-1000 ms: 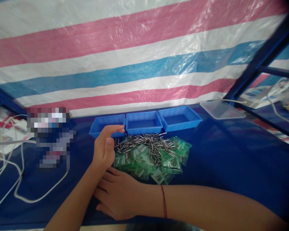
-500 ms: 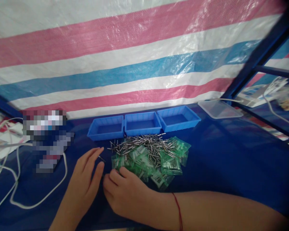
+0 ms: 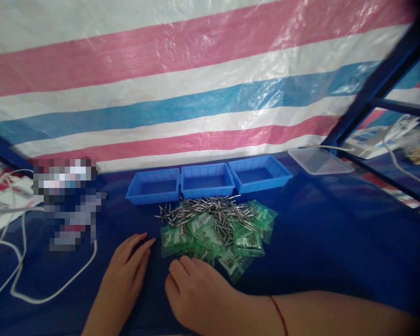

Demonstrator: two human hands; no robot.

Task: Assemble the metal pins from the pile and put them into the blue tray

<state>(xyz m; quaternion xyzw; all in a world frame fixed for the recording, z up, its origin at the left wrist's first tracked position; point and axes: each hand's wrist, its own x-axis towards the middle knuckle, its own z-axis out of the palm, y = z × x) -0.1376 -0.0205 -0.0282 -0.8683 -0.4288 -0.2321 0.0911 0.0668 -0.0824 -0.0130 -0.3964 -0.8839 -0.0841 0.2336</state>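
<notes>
My left hand (image 3: 126, 270) rests low on the blue table, fingers stretched out and nothing visible in it. To its right is my right hand (image 3: 198, 289), its fingers curled inward; whatever they hold, if anything, is hidden. Just beyond the right hand lie several small green plastic bags (image 3: 206, 233) with metal pieces inside. Behind and partly over them spreads a heap of thin silvery metal pins (image 3: 213, 210), some with a thicker section, resembling blind rivets.
Three blue trays stand in a row behind the heap: left (image 3: 154, 186), middle (image 3: 207, 179) and right (image 3: 261, 172). A clear plastic lid (image 3: 320, 161) lies at the back right. White cables (image 3: 31, 301) loop across the left side. A striped sheet (image 3: 196, 107) hangs behind the table (image 3: 318, 242).
My right hand has moved right and slightly toward me, away from the left hand. My left hand has lowered, its fingers closer together. The thin dark piece by its fingers is no longer visible.
</notes>
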